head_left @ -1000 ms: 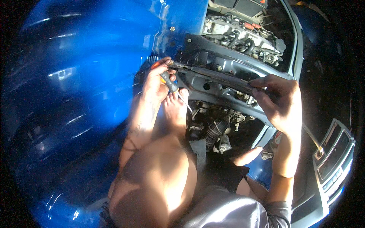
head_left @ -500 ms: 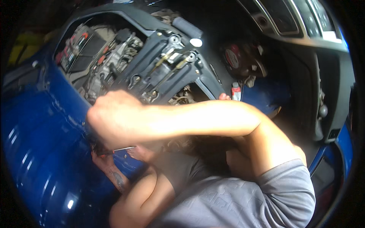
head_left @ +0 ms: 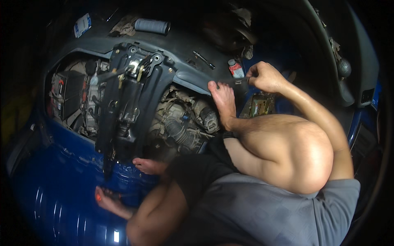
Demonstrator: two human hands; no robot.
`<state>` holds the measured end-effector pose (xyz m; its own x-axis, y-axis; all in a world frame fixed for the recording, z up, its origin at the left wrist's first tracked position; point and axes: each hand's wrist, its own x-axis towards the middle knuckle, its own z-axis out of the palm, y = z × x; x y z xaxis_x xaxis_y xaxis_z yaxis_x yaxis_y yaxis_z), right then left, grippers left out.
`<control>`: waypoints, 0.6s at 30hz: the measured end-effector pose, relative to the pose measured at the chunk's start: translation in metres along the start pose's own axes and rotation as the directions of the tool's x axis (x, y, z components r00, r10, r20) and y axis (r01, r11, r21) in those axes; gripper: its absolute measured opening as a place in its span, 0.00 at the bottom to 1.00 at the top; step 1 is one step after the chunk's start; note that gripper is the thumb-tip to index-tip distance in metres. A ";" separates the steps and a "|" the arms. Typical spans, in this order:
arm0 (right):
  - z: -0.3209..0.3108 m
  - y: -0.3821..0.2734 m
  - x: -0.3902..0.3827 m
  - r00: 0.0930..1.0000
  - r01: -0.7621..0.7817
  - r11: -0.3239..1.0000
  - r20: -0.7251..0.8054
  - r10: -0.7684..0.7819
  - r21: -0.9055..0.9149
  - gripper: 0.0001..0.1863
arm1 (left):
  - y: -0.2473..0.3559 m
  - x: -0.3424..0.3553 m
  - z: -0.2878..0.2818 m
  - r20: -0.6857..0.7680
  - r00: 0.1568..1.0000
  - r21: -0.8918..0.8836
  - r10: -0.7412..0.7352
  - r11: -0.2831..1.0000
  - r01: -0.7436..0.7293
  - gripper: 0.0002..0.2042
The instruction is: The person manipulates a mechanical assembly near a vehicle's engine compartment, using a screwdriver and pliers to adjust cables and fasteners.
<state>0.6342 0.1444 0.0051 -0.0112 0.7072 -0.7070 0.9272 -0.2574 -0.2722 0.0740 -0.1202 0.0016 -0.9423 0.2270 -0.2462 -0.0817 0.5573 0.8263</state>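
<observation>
My right hand [head_left: 266,78] is closed at the right of the opening, its fingers pinching a slim dark thing [head_left: 237,81] whose kind I cannot make out. Low on the left, over the blue painted panel [head_left: 61,184], my left hand [head_left: 110,201] is wrapped around a screwdriver with a red-orange handle end [head_left: 98,197]; the shaft barely shows. Between the hands a black metal frame [head_left: 137,110] spans the engine bay, with latches and bolts on its top. Beside it an engine [head_left: 174,119] with a black corrugated hose [head_left: 182,135] lies exposed.
My bare foot [head_left: 225,100] stands at the bay's right rim, the other foot [head_left: 150,166] at its near edge. A battery [head_left: 67,94] sits left. Beyond lie a spray can [head_left: 152,26], a socket extension [head_left: 204,59], a small red-and-white bottle [head_left: 236,69] and a packet [head_left: 82,25].
My right arm has swung from across the frame at the left over to the right side, where the hand now holds the dark thing. My left hand remains low on the left; the whole view has shifted.
</observation>
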 end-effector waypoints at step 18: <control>0.191 0.048 0.227 0.920 0.255 0.964 -0.325 -0.219 0.071 0.18 | 0.055 -0.278 0.367 0.906 -0.412 -0.424 0.099 0.189 -0.886 0.18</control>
<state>0.6048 0.1669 -0.2937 -0.0920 0.9210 -0.3786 0.8645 -0.1148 -0.4893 0.4509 0.1403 -0.0702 0.6745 0.6851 -0.2752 0.6816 -0.4346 0.5887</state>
